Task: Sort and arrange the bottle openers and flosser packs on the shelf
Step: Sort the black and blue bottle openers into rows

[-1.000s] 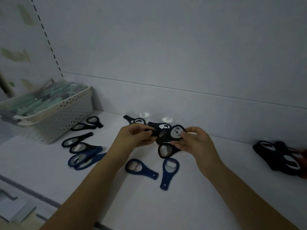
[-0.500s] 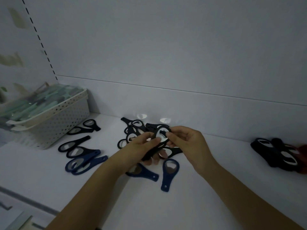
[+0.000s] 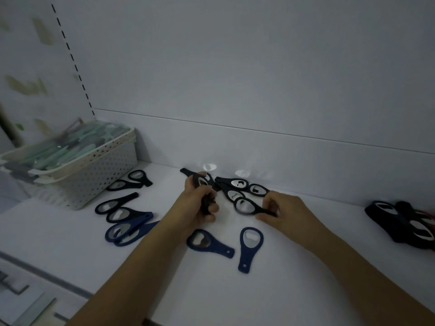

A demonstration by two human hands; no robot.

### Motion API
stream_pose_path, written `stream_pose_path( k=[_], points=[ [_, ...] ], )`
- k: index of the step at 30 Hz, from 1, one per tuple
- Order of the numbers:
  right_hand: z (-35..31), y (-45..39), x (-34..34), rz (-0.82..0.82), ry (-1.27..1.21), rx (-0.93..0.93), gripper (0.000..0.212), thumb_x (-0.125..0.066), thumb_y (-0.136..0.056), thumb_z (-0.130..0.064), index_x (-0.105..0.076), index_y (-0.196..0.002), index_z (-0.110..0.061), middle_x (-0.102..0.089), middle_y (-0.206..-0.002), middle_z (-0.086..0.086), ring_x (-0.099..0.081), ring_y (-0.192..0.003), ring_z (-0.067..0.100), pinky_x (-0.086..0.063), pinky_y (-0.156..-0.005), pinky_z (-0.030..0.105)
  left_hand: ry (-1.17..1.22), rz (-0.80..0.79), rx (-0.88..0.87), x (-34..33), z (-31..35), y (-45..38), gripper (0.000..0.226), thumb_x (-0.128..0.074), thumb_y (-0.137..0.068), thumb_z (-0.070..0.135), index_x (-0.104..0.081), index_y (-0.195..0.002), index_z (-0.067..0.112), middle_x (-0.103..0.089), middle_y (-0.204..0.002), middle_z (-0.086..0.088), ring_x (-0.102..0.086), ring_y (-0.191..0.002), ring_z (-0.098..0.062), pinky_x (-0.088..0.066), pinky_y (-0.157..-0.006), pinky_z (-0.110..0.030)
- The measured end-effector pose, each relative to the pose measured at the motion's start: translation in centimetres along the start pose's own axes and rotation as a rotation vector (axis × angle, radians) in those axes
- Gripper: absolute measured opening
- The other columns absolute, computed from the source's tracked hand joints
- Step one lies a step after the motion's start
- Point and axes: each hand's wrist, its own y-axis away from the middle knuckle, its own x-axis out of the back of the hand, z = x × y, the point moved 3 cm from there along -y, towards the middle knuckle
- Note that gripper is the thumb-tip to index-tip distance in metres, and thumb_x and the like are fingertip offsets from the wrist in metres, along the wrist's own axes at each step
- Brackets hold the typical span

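The white shelf (image 3: 294,290) is carrying the items under dim light, and a white back panel (image 3: 235,67) is rising behind it. A dashed slot line is running down the upright at the far left. Two bright reflections are showing on the low back wall just behind the middle cluster.

The left hand (image 3: 197,208) is gripping a bunch of black bottle openers (image 3: 201,184), fingers curled round the handles; how many it is holding cannot be told. The right hand (image 3: 282,214) is pinching the handle of one black opener (image 3: 247,207) between thumb and fingertips, with its ring end pointing left. Three more black openers (image 3: 240,187) are lying fanned just beyond it, near the back wall.

Two blue openers (image 3: 249,245) are lying on the near side of the hands, apart from each other. A mixed row of black and blue openers (image 3: 124,217) is lying to the left, partly overlapping. A white perforated basket (image 3: 94,170) is standing at the far left, holding green flosser packs (image 3: 66,147) that are blurred.

A dark pile of openers (image 3: 400,222) is sitting at the right edge, cut off by the frame; something reddish beside it is too dark to identify.
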Motion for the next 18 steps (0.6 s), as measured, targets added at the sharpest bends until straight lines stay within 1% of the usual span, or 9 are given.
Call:
stream_pose_path(
  k=[3, 5, 7, 9, 11, 13, 15, 17, 18],
  points=[
    [-0.3, 0.0, 0.2, 0.102, -0.091, -0.057, 0.012, -0.071, -0.084, -0.034, -0.062, -0.081, -0.027, -0.067, -0.066, -0.008, -0.061, -0.057, 0.003, -0.050, -0.060, 0.021, -0.120, 0.084, -0.023, -0.1, -0.4, 0.1, 0.018, -0.041, -0.105, 0.020, -0.042, -0.121, 0.013, -0.063, -0.080, -0.013, -0.047, -0.041, -0.017, -0.049, -0.044, -0.030],
    [-0.7, 0.0, 0.4, 0.161, -0.253, -0.097, 0.011, -0.066, -0.090, -0.028, -0.067, -0.081, -0.021, -0.069, -0.062, -0.003, -0.061, -0.051, 0.010, -0.052, -0.059, 0.025, -0.096, 0.094, -0.071, -0.1, -0.3, 0.2, 0.015, -0.040, -0.105, 0.020, -0.043, -0.119, 0.015, -0.061, -0.078, -0.014, -0.053, -0.044, -0.021, -0.054, -0.049, -0.034],
    [-1.6, 0.0, 0.6, 0.208, -0.604, -0.176, 0.018, -0.057, -0.096, -0.020, -0.069, -0.088, -0.010, -0.071, -0.066, 0.003, -0.060, -0.052, 0.013, -0.049, -0.061, 0.028, -0.036, 0.085, -0.120, -0.2, 0.0, 0.1, 0.016, -0.039, -0.105, 0.016, -0.044, -0.119, 0.022, -0.060, -0.077, -0.014, -0.058, -0.052, -0.025, -0.051, -0.048, -0.033],
    [-3.9, -0.3, 0.2, 0.150, -1.024, -0.254, 0.022, -0.048, -0.100, -0.012, -0.065, -0.098, 0.003, -0.072, -0.072, 0.011, -0.062, -0.056, 0.015, -0.046, -0.062, 0.029, 0.027, 0.050, -0.153, -0.5, 0.2, 0.0, 0.019, -0.039, -0.106, 0.021, -0.047, -0.122, 0.029, -0.058, -0.074, -0.010, -0.057, -0.058, -0.024, -0.045, -0.046, -0.028],
    [-6.4, -1.0, -0.6, 0.050, -1.149, -0.279, 0.021, -0.045, -0.101, -0.011, -0.059, -0.101, 0.005, -0.070, -0.073, 0.015, -0.062, -0.055, 0.017, -0.045, -0.058, 0.025, 0.034, 0.026, -0.178, -0.7, 0.3, -0.1, 0.023, -0.045, -0.102, 0.036, -0.050, -0.124, 0.030, -0.058, -0.076, -0.009, -0.054, -0.063, -0.021, -0.042, -0.048, -0.028],
    [-8.5, -1.5, -1.6, -0.067, -1.040, -0.299, 0.020, -0.047, -0.101, -0.017, -0.058, -0.095, -0.002, -0.068, -0.067, 0.012, -0.059, -0.049, 0.016, -0.043, -0.052, 0.024, -0.066, 0.056, -0.217, -0.3, 0.3, -0.1, 0.031, -0.053, -0.096, 0.044, -0.055, -0.124, 0.030, -0.063, -0.083, -0.009, -0.059, -0.071, -0.021, -0.048, -0.058, -0.033],
    [-9.1, -1.9, -2.2, -0.096, -0.782, -0.271, 0.026, -0.049, -0.100, -0.031, -0.059, -0.091, -0.008, -0.069, -0.061, 0.007, -0.058, -0.044, 0.014, -0.042, -0.048, 0.024, -0.077, 0.162, -0.250, 0.6, 0.6, 0.1, 0.026, -0.056, -0.098, 0.038, -0.061, -0.119, 0.023, -0.071, -0.087, -0.008, -0.066, -0.079, -0.029, -0.056, -0.071, -0.041],
    [-8.1, -2.4, -2.2, 0.057, -0.479, -0.204, 0.033, -0.050, -0.097, -0.045, -0.058, -0.090, -0.013, -0.068, -0.062, 0.004, -0.060, -0.043, 0.012, -0.045, -0.048, 0.025, 0.073, 0.244, -0.237, 1.6, 0.8, -0.1, 0.020, -0.049, -0.102, 0.027, -0.061, -0.114, 0.016, -0.075, -0.097, -0.012, -0.072, -0.092, -0.033, -0.058, -0.082, -0.047],
    [-7.2, -2.6, -2.1, 0.169, -0.329, -0.174, 0.035, -0.050, -0.095, -0.048, -0.057, -0.087, -0.015, -0.067, -0.064, 0.002, -0.062, -0.046, 0.012, -0.048, -0.048, 0.027, 0.182, 0.224, -0.228, 1.7, 1.1, 0.0, 0.022, -0.043, -0.104, 0.022, -0.058, -0.116, 0.012, -0.075, -0.103, -0.016, -0.072, -0.095, -0.035, -0.058, -0.084, -0.048]
  ],
)
